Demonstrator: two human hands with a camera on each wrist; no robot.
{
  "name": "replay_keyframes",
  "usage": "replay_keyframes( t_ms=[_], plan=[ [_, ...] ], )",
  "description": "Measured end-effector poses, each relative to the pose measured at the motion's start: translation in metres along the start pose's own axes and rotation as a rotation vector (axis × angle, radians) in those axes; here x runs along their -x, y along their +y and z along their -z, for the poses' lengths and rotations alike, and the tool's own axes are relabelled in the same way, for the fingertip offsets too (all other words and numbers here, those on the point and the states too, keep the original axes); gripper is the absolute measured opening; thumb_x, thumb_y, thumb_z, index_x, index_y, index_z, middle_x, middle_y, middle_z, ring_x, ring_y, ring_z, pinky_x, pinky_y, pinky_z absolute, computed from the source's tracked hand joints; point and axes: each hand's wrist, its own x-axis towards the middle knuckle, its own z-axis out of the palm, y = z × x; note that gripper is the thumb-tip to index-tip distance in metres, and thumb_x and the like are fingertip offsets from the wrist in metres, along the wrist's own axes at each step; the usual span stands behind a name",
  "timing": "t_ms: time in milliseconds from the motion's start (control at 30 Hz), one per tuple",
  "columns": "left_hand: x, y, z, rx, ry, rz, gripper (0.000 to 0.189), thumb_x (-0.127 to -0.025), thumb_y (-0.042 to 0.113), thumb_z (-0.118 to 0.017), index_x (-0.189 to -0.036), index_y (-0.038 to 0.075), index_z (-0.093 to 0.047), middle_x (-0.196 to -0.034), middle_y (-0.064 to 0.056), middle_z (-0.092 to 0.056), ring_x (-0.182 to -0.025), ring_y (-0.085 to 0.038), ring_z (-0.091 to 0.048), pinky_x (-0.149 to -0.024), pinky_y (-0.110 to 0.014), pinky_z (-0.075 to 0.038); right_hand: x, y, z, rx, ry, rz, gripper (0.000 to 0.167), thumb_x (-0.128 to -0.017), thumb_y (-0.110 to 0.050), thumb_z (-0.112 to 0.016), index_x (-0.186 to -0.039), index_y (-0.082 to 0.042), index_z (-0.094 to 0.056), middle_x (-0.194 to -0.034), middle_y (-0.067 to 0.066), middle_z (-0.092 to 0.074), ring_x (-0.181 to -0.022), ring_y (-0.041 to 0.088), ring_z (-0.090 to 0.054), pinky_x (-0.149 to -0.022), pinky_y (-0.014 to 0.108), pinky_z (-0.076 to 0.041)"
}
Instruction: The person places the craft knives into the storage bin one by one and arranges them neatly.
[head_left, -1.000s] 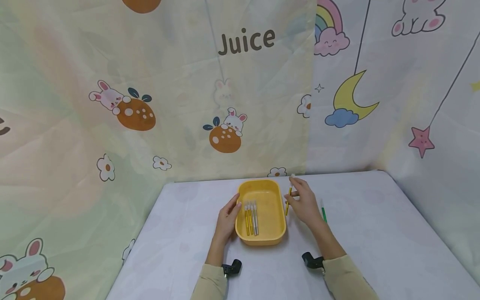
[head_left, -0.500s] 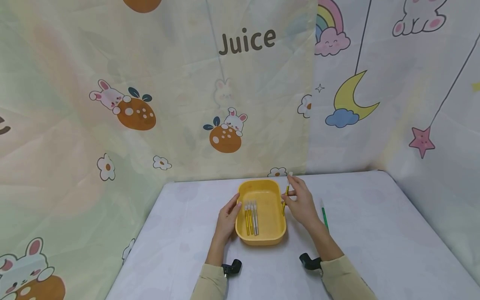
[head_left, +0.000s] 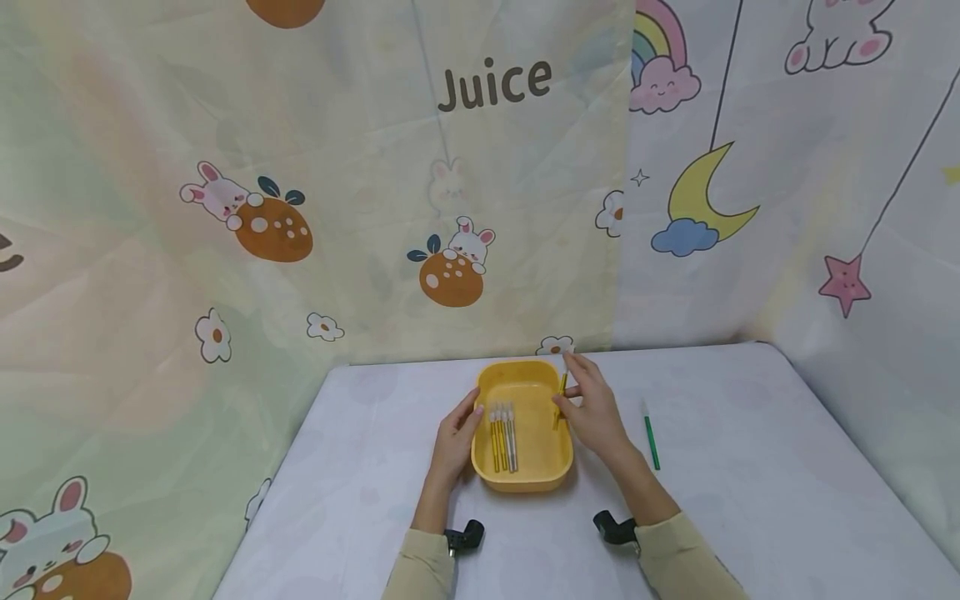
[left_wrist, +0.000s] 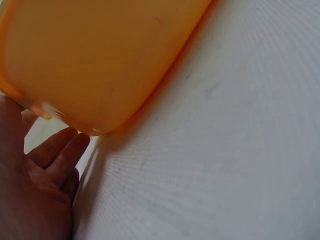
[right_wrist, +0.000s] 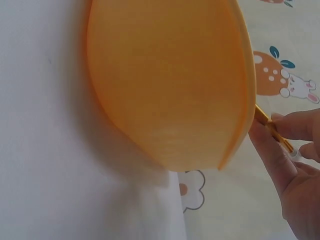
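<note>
A yellow plastic tray (head_left: 538, 446) sits on the table, and inside it several slim craft knives (head_left: 503, 437) with gold or silver handles and clear caps lie side by side on the left. My left hand (head_left: 452, 440) holds the tray's left rim, thumb at the edge and fingers against the outer wall. Over the right rim, my right hand (head_left: 600, 415) pinches a gold craft knife (right_wrist: 272, 128) between thumb and fingers. Its lower end overlaps the tray's inside in the head view, and its pale cap shows beside the fingers in the right wrist view.
A green craft knife (head_left: 652, 440) lies on the white table (head_left: 735, 467) to the right of my right forearm. Printed curtains (head_left: 375, 283) stand behind the table's far edge. Each wrist carries a black camera (head_left: 465, 536).
My right hand has moved left with the gold craft knife, from beside the tray to over its right rim. The green craft knife has come into fuller view. My left hand has stayed put.
</note>
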Motion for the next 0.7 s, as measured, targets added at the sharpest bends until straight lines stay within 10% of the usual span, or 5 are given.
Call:
replay_keyframes(
  t_ms=[700],
  plan=[
    [0.001, 0.002, 0.000, -0.018, 0.006, 0.004, 0.044, -0.107, 0.036, -0.058, -0.151, 0.034, -0.055, -0.159, 0.011, -0.050, -0.154, -0.017, -0.039, -0.128, -0.045, -0.031, 0.004, -0.007, -0.021, -0.013, -0.033, 0.026, 0.078, -0.090, 0.004, -0.077, -0.159, -0.003, -0.040, -0.161, 0.019, -0.041, -0.095, 0.025, -0.068, -0.071, 0.017, -0.061]
  ],
)
